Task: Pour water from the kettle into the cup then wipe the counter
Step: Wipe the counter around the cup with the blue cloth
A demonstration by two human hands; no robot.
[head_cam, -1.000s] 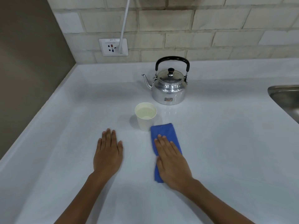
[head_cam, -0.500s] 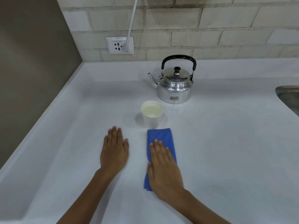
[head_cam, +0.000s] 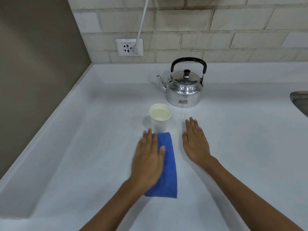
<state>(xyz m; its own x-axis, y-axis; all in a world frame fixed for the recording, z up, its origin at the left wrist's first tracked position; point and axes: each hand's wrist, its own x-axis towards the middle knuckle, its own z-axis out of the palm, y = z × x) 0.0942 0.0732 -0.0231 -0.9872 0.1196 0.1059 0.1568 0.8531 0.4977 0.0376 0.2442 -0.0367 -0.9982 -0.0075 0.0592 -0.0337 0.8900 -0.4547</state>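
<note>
A shiny metal kettle [head_cam: 183, 92] with a black handle stands upright at the back of the white counter [head_cam: 241, 147], spout to the left. In front of it stands a white paper cup [head_cam: 160, 120] holding water. A folded blue cloth [head_cam: 168, 164] lies lengthwise just in front of the cup. My left hand [head_cam: 148, 157] lies flat over the cloth's left half, blurred, its fingertips close to the cup's base. My right hand [head_cam: 195, 142] rests flat on the bare counter to the right of the cloth, fingers slightly apart, holding nothing.
A steel sink [head_cam: 300, 100] edge shows at the far right. A wall socket [head_cam: 129, 47] with a white cable [head_cam: 141, 25] plugged in sits on the brick wall behind. A brown wall borders the counter's raised left edge.
My right hand has come off the cloth and moved right onto the bare counter. My left hand has moved right from the counter onto the cloth.
</note>
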